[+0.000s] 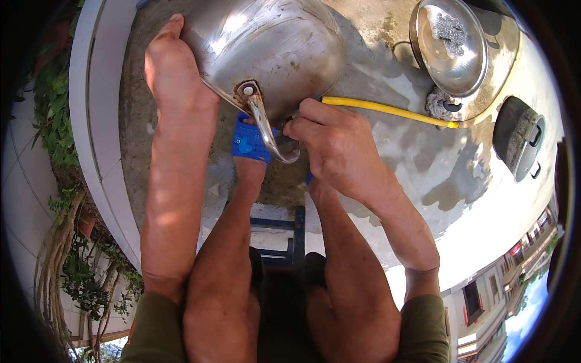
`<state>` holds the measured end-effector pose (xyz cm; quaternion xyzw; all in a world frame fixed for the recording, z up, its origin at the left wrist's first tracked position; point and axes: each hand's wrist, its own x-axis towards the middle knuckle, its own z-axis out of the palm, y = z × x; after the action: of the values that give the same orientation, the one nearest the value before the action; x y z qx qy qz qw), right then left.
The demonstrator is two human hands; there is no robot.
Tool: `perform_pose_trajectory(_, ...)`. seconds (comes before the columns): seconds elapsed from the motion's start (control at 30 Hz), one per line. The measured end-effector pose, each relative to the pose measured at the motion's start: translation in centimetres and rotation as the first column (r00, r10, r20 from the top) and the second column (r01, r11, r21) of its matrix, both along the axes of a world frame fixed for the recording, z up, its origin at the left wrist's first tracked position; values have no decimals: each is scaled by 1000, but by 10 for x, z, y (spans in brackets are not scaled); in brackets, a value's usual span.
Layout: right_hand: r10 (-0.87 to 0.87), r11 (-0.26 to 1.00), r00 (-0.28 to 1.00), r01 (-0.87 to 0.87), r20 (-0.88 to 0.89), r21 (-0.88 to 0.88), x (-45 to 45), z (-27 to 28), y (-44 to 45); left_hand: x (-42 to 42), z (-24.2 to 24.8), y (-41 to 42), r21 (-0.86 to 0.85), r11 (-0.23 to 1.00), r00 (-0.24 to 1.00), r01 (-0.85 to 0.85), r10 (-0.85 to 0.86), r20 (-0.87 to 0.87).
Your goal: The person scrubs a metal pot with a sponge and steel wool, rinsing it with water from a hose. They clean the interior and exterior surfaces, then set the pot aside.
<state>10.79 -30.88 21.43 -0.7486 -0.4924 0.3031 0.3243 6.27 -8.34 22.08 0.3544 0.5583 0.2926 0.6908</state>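
A large stainless steel pot (281,54) is tilted over the ground, its outer wall scuffed and spotted brown. My left hand (172,68) grips its edge at the left, thumb up along the metal and the other fingers hidden. A curved metal loop handle (263,122) is riveted to the wall, with brown stains around the rivet. My right hand (336,140) is at the lower right of the pot beside this handle, fingers bent against the wall. Whether those fingers hold anything small is hidden.
A yellow hose (386,106) crosses the wet concrete. Upper right is a metal lid or basin (454,68) bearing a steel wool scourer (449,34); a dark lidded pot (515,136) stands beyond. Below are a blue stool (298,231) and blue sandal (247,143). A tiled ledge (91,136) borders plants.
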Motion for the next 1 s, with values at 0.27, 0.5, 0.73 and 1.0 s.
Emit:
perform_pose_trajectory(0.27,-167,960,913,236,-371,150,-18,1,-19,-5,-7,7,33,999,998,-39,40,-42)
perform_pose_trajectory(0.5,-442,782,890,323,109,532,-5,-47,14,3,-5,10,17,997,996,70,-69,-54)
perform_pose_trajectory(0.73,-513,734,853,495,-100,465,-32,-64,5,6,-8,12,8,1000,998,22,-21,-62)
perform_pose_trajectory(1.0,-636,560,740,637,-219,529,-20,-66,22,13,-14,27,57,994,982,98,-88,-170)
